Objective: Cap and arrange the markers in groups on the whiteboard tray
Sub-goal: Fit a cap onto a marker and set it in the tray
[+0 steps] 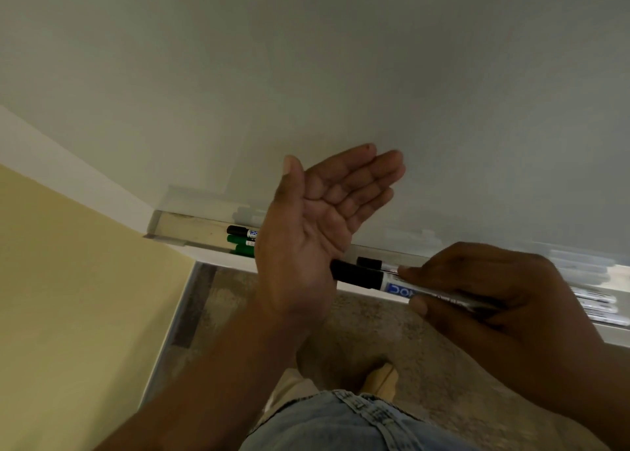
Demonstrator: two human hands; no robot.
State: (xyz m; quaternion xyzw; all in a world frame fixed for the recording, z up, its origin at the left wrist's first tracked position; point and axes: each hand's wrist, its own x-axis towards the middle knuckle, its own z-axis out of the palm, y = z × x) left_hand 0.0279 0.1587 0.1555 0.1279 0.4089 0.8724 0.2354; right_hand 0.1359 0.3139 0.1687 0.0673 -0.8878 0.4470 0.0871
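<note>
Head view: the right hand (487, 290) clasps a black-capped marker (381, 280), its cap against the flat, empty left hand (306, 232), above the whiteboard tray (191, 232).

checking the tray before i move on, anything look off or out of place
Nothing stands out. The black marker in the right hand is capped, its cap against the open left hand. The other markers lie flat in the tray.

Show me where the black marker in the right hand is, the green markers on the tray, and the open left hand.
black marker (358, 274), head view, on its black cap
green markers (238, 239), head view, on the upper one's green cap
left hand (317, 218), head view, on the open palm
</note>
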